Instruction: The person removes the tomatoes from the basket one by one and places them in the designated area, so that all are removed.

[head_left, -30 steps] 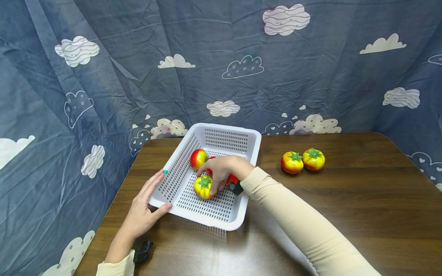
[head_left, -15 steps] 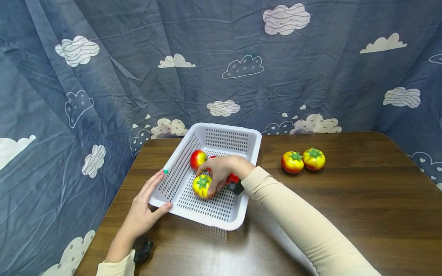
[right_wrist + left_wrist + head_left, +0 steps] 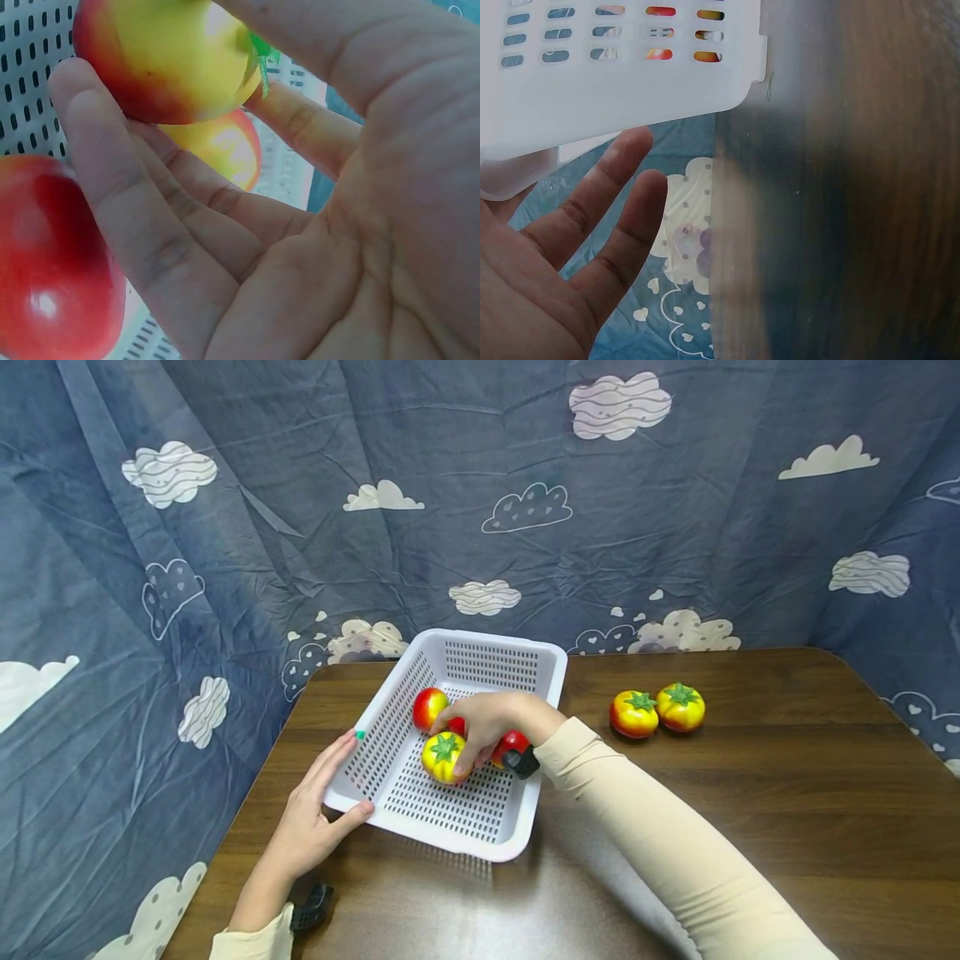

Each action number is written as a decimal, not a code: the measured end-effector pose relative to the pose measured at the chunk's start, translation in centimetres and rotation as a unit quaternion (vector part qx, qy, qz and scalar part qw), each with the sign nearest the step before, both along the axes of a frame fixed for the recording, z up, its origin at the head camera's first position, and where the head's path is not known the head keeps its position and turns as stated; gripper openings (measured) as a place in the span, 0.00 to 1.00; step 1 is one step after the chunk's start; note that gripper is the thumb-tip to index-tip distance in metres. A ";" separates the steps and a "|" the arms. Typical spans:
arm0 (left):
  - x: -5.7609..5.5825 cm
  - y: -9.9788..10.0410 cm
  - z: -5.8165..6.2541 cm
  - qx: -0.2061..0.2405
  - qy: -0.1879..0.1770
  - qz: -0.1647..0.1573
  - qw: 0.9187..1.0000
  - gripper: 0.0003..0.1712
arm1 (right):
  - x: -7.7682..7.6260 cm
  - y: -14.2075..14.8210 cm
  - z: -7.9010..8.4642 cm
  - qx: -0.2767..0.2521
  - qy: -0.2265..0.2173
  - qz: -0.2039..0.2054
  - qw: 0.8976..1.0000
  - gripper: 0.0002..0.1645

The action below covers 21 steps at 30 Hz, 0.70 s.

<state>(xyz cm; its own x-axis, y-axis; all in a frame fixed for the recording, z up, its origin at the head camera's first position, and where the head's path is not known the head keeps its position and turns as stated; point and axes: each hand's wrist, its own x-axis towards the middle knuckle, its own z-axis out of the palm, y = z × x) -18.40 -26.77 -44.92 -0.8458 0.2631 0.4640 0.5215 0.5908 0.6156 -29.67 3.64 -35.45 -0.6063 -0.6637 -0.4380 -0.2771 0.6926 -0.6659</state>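
Yellow tomato (image 3: 441, 760) pinched in R hand (image 3: 489, 727), inside white basket (image 3: 491, 637); L hand (image 3: 306, 823), w/ fingers straight, touches basket rim. 2 other tomatoes (image 3: 633, 718) on tabletop (image 3: 787, 777), R of basket.

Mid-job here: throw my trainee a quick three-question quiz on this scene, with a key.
1. How many tomatoes sit on the table outside the basket?
2. True or false: the left hand is at the basket's rim.
3. What does the right hand hold? A) the table's edge; B) a leafy tomato; C) the basket's rim.

Key: 1. two; 2. true; 3. B.
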 end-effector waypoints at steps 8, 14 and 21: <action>0.1 0.0 0.0 -0.003 0.003 0.003 1.000 0.51 | 0.1 0.8 0.6 0.015 0.021 -0.002 1.000 0.43; 0.1 0.0 -0.1 0.001 0.004 0.000 1.000 0.51 | 0.1 1.5 0.9 0.014 0.026 -0.007 1.000 0.43; 0.1 0.0 0.0 0.004 0.007 -0.003 1.000 0.51 | 0.2 2.7 1.5 0.008 0.035 -0.002 0.999 0.43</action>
<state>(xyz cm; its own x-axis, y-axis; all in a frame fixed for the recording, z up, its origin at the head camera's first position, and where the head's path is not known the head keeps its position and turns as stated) -18.32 -26.74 -44.93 -0.8371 0.2653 0.4785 0.5346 0.5827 0.6121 -29.49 6.33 -33.97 -0.6385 -0.6549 -0.4043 -0.3200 0.7036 -0.6344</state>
